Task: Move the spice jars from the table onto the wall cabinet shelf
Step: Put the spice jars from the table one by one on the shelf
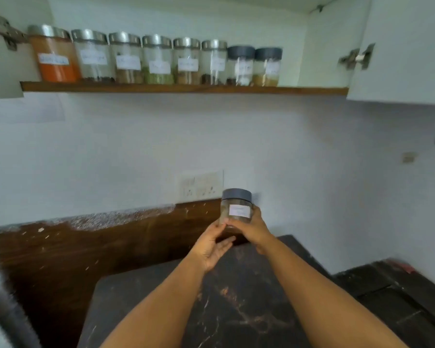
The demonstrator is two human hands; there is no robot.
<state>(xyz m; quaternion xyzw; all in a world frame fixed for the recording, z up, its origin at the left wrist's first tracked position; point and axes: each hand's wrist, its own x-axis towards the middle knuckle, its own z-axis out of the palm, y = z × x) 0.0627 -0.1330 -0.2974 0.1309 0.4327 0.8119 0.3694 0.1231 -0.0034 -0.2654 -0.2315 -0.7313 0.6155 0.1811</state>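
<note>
Above the dark marbled desk (236,310), both hands are meeting around a small clear spice jar (236,209) with a dark grey lid and a white label facing the camera. The right hand (251,228) is wrapping the jar's lower right side, its fingers (232,222) curling closed across the front below the label. The left hand (211,243) is lying at the jar's lower left, palm turned up and toward the jar, its fingers (225,243) spread loosely open beneath the base rather than gripping; only the tips of that hand seem to be touching the glass. The jar is standing upright in the air, in front of a white wall socket plate (202,185) and above the brown wooden backboard (111,242).

High on the wall, the wooden cabinet shelf (183,89) is carrying a row of eight labelled jars, touching or nearly touching. The leftmost jar (53,54), full of orange powder, is standing beside five more steel-lidded jars (156,59), and two grey-lidded jars (254,65) are ending the row on the right. The shelf is showing bare board to the right of them. An open white cabinet door (407,46) is hanging at the right with its hinge (357,57) showing.
</note>
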